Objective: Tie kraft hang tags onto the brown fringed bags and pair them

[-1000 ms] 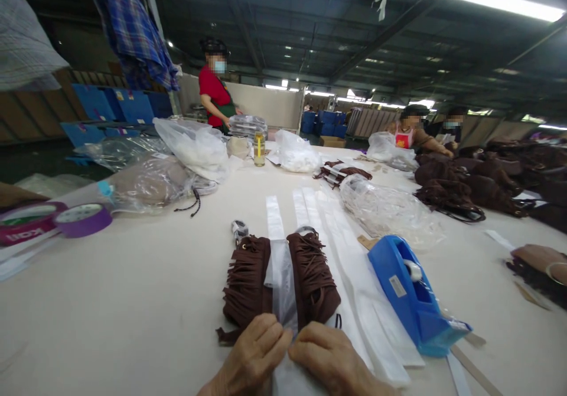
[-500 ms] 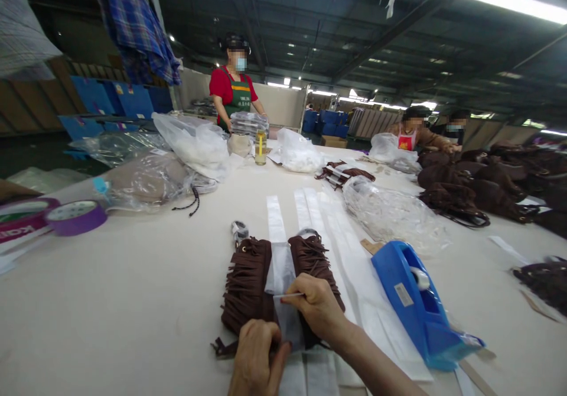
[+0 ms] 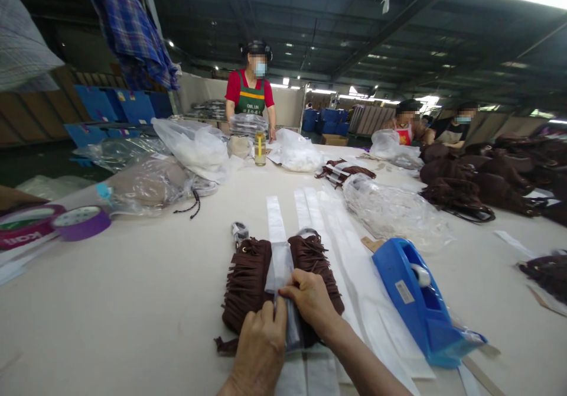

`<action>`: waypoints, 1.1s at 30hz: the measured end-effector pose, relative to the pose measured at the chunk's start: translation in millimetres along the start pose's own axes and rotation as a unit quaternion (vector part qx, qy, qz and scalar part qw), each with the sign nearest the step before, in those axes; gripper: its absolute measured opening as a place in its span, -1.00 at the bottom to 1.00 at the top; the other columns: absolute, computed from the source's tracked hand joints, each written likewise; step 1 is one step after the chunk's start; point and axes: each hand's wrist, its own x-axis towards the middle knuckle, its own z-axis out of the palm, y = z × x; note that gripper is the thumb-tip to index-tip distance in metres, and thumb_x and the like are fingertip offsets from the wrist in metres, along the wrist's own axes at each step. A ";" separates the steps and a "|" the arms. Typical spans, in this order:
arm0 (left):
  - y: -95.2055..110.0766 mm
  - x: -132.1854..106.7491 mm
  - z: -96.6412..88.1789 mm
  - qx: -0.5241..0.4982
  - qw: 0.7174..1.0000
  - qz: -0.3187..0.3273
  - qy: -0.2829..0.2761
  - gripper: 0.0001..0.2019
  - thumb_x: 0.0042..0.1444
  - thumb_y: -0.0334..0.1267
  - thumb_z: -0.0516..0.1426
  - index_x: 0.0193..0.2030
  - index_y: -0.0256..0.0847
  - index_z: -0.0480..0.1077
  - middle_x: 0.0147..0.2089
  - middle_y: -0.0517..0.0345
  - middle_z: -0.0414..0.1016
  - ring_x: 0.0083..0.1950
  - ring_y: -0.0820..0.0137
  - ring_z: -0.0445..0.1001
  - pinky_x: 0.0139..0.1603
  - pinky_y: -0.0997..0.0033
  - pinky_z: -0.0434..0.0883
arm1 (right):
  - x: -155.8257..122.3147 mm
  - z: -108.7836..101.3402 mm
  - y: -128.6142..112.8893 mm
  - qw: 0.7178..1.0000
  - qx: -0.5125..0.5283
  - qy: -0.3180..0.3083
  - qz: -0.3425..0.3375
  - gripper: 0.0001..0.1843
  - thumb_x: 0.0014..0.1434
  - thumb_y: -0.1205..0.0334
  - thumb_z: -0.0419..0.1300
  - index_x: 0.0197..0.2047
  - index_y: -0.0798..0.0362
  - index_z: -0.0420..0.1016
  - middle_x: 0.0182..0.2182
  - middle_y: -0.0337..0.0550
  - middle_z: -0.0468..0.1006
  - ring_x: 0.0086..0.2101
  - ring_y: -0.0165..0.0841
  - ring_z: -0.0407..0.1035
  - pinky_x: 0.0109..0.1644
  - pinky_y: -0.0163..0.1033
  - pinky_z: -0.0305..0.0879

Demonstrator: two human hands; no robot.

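A dark brown fringed bag lies on the table in front of me, its strap end wrapped in plastic. A translucent white strip crosses over its middle, between the two fringed sides. Bent fingers of my left hand press together on the strip near its folded end. My right hand, thumb and fingers pinched, grips the strip just beside the left fingertips. Whether a small piece of clear tape is under the fingers is hidden.
To the right stand a blue tape dispenser and long white strips. Crumpled clear plastic lies behind. Purple tape rolls and a bagged item are at left. Brown bags pile up at right. Co-workers stand across the table.
My left hand has moved up and forward along the strip to meet the right one. The right hand's thin clear edge has dropped out of sight against the strip.
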 end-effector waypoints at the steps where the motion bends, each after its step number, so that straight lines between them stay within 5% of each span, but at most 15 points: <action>1: 1.3 2.7 -0.3 0.016 1.000 0.002 0.001 -0.63 -0.08 -0.61 -0.03 -0.08 -0.40 0.31 -0.43 0.11 0.31 -0.50 0.35 0.33 -0.49 0.37 0.30 | 1.0 -0.1 -0.1 1.000 -0.001 -0.003 0.004 -0.77 -0.08 0.42 0.28 -0.66 0.11 0.34 -0.67 -0.31 0.40 -0.58 -0.48 0.23 -0.49 -0.40 -0.01; 6: 9.5 10.5 0.6 0.067 0.997 0.002 0.048 -0.76 -0.04 -0.54 -0.03 -0.25 -0.36 0.37 -0.40 0.05 0.37 -0.45 0.31 0.34 -0.48 0.32 0.28 | 7.1 0.1 2.8 0.999 0.000 -0.024 0.024 -0.83 -0.10 0.40 0.28 -0.64 0.11 0.41 -0.66 -0.27 0.44 -0.57 -0.47 0.26 -0.49 -0.41 0.02; 11: 8.3 14.4 6.3 0.052 0.990 0.026 0.128 -0.66 0.03 -0.50 -0.15 -0.15 -0.36 0.37 -0.05 -0.09 0.40 0.05 0.23 0.27 0.01 0.11 0.21 | 10.7 0.3 2.6 0.999 -0.001 -0.026 0.028 -0.81 -0.08 0.42 0.23 -0.67 0.11 0.40 -0.69 -0.28 0.39 -0.57 -0.48 0.21 -0.48 -0.40 0.00; 18: 2.4 15.1 13.1 0.063 0.993 0.035 0.097 -0.63 0.01 -0.41 -0.11 -0.06 -0.41 0.34 0.07 -0.16 0.34 0.17 0.21 0.17 0.14 0.15 0.11 | 15.7 -0.4 3.8 0.998 0.031 -0.026 0.048 -0.66 -0.07 0.39 0.21 -0.77 0.10 0.23 -0.80 -0.39 0.13 -0.65 -0.51 0.06 -0.55 -0.37 -0.09; 22: 1.2 11.2 18.5 0.058 0.993 0.033 0.096 -0.59 -0.01 -0.40 -0.07 0.00 -0.45 0.30 0.10 -0.21 0.30 0.16 0.17 0.20 0.11 0.20 0.15 | 17.9 3.2 6.2 0.995 0.071 -0.035 0.063 -0.73 -0.03 0.38 0.16 -0.70 0.09 0.27 -0.80 -0.38 0.20 -0.69 -0.51 0.15 -0.58 -0.40 0.02; 25: 0.0 10.6 20.3 0.068 0.992 0.040 0.095 -0.57 -0.02 -0.44 -0.09 0.02 -0.47 0.29 0.08 -0.21 0.32 0.12 0.17 0.25 0.09 0.21 0.19 | 9.0 -1.7 2.4 0.991 0.113 -0.030 0.069 -0.94 0.02 0.35 0.09 -0.44 0.10 0.37 -0.66 -0.32 0.37 -0.65 -0.46 0.28 -0.59 -0.40 0.15; 28: -1.0 12.3 19.7 0.064 0.993 0.037 0.094 -0.54 -0.05 -0.48 -0.10 0.03 -0.45 0.28 0.09 -0.18 0.32 0.12 0.19 0.26 0.08 0.23 0.21 | -12.2 -29.5 4.8 0.990 0.133 0.042 0.027 -0.82 0.05 0.23 0.08 -0.24 0.09 0.36 -0.43 -0.20 0.47 -0.46 -0.39 0.38 -0.45 -0.35 0.29; 31: -2.5 12.7 19.5 0.039 0.993 0.030 0.107 -0.52 -0.09 -0.52 -0.12 0.03 -0.43 0.27 0.10 -0.16 0.32 0.13 0.21 0.26 0.08 0.27 0.20 | -36.3 -82.1 29.7 0.977 0.063 0.201 -0.045 -0.75 0.05 0.08 0.09 -0.28 0.06 0.41 -0.38 -0.13 0.46 -0.39 -0.33 0.35 -0.31 -0.26 0.29; 33: -5.1 10.6 21.8 0.012 0.990 0.040 0.131 -0.51 -0.10 -0.54 -0.14 0.02 -0.44 0.26 0.09 -0.19 0.31 0.13 0.20 0.25 0.07 0.28 0.20 | -51.6 -121.7 57.1 0.958 -0.018 0.285 -0.014 -0.70 0.02 0.01 0.09 -0.29 0.05 0.42 -0.36 -0.11 0.45 -0.36 -0.29 0.33 -0.22 -0.19 0.25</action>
